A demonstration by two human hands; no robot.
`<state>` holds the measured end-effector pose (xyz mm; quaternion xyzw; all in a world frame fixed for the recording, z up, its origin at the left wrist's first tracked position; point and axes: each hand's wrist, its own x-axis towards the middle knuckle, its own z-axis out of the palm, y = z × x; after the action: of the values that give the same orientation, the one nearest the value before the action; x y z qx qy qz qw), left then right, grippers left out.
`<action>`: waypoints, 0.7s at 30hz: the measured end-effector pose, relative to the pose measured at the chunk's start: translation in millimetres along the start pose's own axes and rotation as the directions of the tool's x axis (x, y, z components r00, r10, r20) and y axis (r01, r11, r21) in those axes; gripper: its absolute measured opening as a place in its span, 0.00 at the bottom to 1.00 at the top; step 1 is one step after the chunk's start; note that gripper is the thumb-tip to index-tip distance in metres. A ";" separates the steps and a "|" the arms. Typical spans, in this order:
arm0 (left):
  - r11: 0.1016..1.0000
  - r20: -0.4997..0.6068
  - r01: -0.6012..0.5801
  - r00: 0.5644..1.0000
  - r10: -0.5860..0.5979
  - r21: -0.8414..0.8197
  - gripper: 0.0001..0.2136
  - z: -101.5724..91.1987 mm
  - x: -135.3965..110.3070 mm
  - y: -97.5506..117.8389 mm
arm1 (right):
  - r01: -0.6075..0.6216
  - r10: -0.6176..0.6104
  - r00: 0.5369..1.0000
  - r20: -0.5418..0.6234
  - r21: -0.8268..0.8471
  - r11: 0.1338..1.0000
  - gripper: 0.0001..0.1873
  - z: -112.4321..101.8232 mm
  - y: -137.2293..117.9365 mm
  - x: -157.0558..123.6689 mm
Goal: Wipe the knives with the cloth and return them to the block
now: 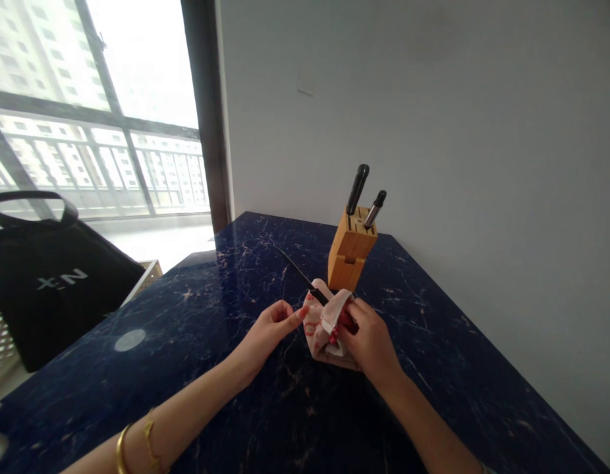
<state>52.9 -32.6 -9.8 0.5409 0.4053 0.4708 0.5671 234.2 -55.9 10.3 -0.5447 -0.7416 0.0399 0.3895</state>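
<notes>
A knife with a dark, slender blade [294, 264] lies slantwise over the table, its black handle [319, 296] resting on a bunched pink cloth [319, 329] with red figures. My right hand [371, 336] is closed on the cloth's right side, pinching a fold beside the handle. At the cloth's left edge, my left hand [270, 326] has its fingers loosely curled and its thumb stretched out, the tip at the cloth. The thumb and curled fingers are apart. Part of the handle's end is hidden by the folded cloth.
Just behind the cloth stands a wooden knife block [352, 247] holding a black-handled knife [357, 189] and another tool with a black and silver handle [375, 209]. The dark blue marbled table [226, 283] bears a pale round spot [130, 340]. A black bag [62, 283] is at left.
</notes>
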 end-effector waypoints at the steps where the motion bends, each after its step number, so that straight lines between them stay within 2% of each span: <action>1: 1.000 0.019 0.001 1.000 -0.001 0.011 0.17 0.0 0.0 1.1 | 0.033 -0.034 0.999 -0.012 -0.067 0.997 0.02 -0.6 2.3 0.6; 6: 0.998 0.045 0.055 0.997 -0.056 0.007 0.20 -3.4 1.7 0.1 | 0.204 -0.216 0.976 0.009 -0.358 0.911 0.05 1.8 9.7 0.5; 10: 0.993 0.038 0.097 0.995 -0.094 -0.072 0.23 -7.5 4.7 -4.4 | 0.349 -0.342 0.935 0.091 -0.408 0.844 0.08 0.0 10.4 1.6; 21: 0.930 -0.033 0.153 0.984 -0.173 -0.335 0.15 3.8 -2.6 -2.3 | 0.398 -0.364 0.916 0.169 -0.500 0.769 0.09 5.5 5.4 -1.1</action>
<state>56.2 -36.0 -11.9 0.3873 0.3812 0.5001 0.6742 235.1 -52.7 3.2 -0.4667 -0.8305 -0.2265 0.2029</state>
